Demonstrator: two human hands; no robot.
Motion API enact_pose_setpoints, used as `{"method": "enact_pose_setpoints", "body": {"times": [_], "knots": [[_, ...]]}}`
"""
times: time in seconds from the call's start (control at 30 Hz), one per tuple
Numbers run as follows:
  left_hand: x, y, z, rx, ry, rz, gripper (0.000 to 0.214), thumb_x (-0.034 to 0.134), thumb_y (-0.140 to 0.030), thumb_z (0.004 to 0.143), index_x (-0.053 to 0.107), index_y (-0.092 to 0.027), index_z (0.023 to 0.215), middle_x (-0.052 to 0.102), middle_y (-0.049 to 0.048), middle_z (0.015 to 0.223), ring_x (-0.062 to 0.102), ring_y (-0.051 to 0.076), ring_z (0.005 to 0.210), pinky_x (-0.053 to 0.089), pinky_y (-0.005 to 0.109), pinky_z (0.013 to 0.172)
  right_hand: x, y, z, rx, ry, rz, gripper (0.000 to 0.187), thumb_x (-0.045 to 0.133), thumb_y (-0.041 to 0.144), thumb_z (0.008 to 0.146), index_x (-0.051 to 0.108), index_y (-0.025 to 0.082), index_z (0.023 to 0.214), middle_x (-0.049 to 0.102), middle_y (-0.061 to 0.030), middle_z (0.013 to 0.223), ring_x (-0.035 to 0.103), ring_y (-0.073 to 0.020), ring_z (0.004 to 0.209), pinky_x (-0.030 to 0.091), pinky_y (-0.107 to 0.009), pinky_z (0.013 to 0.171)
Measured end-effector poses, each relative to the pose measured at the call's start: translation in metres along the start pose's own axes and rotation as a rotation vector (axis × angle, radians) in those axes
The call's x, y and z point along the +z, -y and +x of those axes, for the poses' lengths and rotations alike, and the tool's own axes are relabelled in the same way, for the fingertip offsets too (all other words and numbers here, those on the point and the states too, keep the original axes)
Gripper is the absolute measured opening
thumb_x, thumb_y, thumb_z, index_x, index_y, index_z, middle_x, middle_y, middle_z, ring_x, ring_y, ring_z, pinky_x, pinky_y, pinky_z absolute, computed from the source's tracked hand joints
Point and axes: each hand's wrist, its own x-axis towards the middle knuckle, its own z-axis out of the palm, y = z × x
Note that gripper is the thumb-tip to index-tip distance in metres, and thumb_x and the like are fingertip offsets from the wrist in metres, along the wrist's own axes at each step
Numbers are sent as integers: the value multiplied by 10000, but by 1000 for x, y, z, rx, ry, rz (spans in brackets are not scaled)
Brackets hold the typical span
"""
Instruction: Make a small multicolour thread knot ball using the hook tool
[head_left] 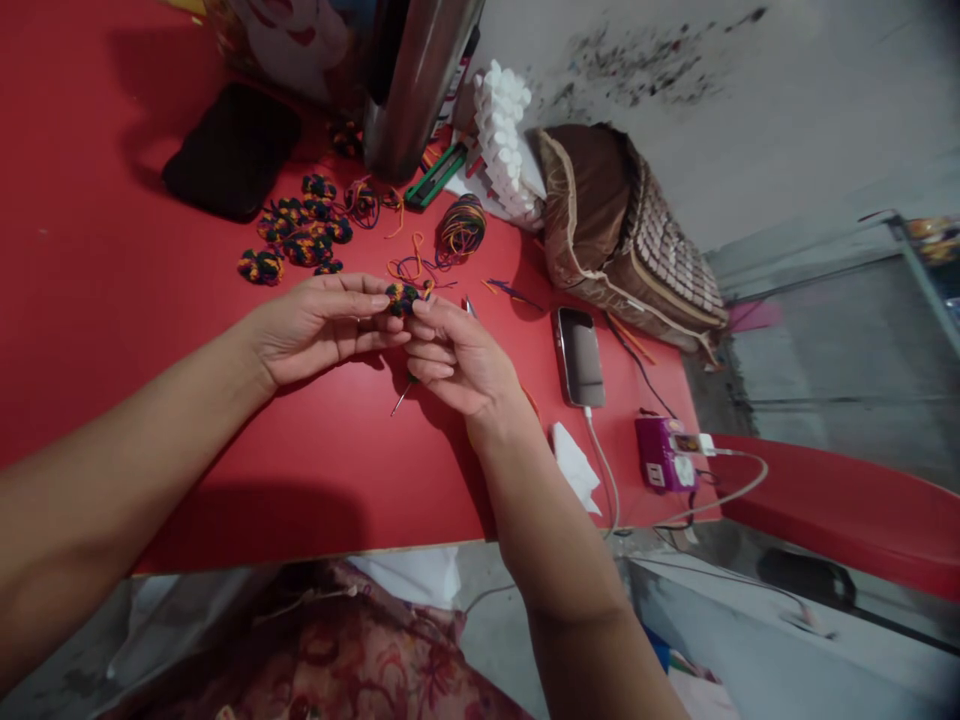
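Note:
My left hand (330, 325) and my right hand (461, 350) meet over the red table, both closed in a pinch on a small crocheted flower (401, 298) in dark green, orange and purple yarn. The thin metal shaft of what looks like a crochet hook (403, 396) pokes out below my right fingers; its handle is mostly hidden by that hand. Just beyond my hands lie loose yarn strands (409, 262) and a wound ball of the same multicoloured yarn (461, 228). Several similar crocheted pieces (307, 232) are grouped farther off, left of the ball.
On the red table (300, 470) are a black pouch (232, 150), a metal cylinder (412, 90), a green box cutter (435, 178), a white textured stack (504, 130), a brown quilted bag (622, 230), a plugged-in phone (580, 357), white tissue (574, 468) and a purple power adapter (664, 455).

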Motion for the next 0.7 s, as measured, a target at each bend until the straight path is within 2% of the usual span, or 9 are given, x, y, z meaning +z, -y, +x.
{"method": "enact_pose_setpoints", "body": {"times": [0.17, 0.27, 0.37, 0.43, 0.5, 0.6, 0.7], "knots": [[-1, 1, -1, -14, 31, 31, 99, 850, -166, 797, 800, -129, 874, 804, 88, 842, 785, 184, 766, 688, 281, 813, 0, 0, -1, 18, -14, -37, 359, 817, 192, 893, 513, 185, 704, 402, 134, 560, 167, 9, 427, 178, -95, 359], [0, 2, -1, -8, 25, 63, 147, 878, -242, 804, 779, -137, 833, 793, 79, 849, 764, 168, 746, 682, 266, 781, 0, -1, -1, 1, 8, -57, 396, 849, 179, 852, 486, 195, 694, 393, 138, 548, 178, 8, 430, 172, -100, 361], [0, 4, 0, -10, 13, 61, 100, 855, -189, 813, 779, -124, 804, 776, 77, 827, 749, 149, 730, 676, 241, 771, 0, -2, -2, -37, 11, -70, 329, 875, 191, 822, 551, 193, 762, 424, 142, 546, 192, 6, 429, 177, -107, 375], [1, 4, 1, 2, -7, 20, 58, 831, -155, 818, 793, -114, 806, 764, 76, 808, 741, 148, 735, 679, 245, 783, 1, -3, -3, -84, -18, -94, 283, 890, 187, 795, 619, 193, 878, 509, 132, 575, 214, 5, 425, 205, -118, 388], [1, 4, 1, 26, -24, -22, 36, 820, -129, 811, 795, -112, 792, 756, 70, 803, 740, 151, 766, 680, 252, 807, 2, -6, -3, -163, -61, -141, 335, 912, 179, 754, 656, 200, 968, 591, 117, 622, 255, 4, 423, 237, -132, 400], [3, 3, 0, 42, -14, -31, 16, 798, -97, 793, 793, -111, 789, 769, 67, 838, 755, 159, 821, 677, 267, 856, 2, -9, -3, -238, -80, -204, 339, 931, 223, 728, 674, 193, 948, 641, 93, 639, 300, 2, 426, 250, -148, 410], [3, 2, -1, 6, 19, 8, 80, 793, -94, 756, 792, -117, 833, 778, 66, 842, 763, 172, 790, 678, 285, 838, 2, -9, -3, -219, -68, -229, 308, 931, 278, 737, 671, 183, 871, 612, 93, 596, 282, 4, 424, 229, -156, 414]]}}
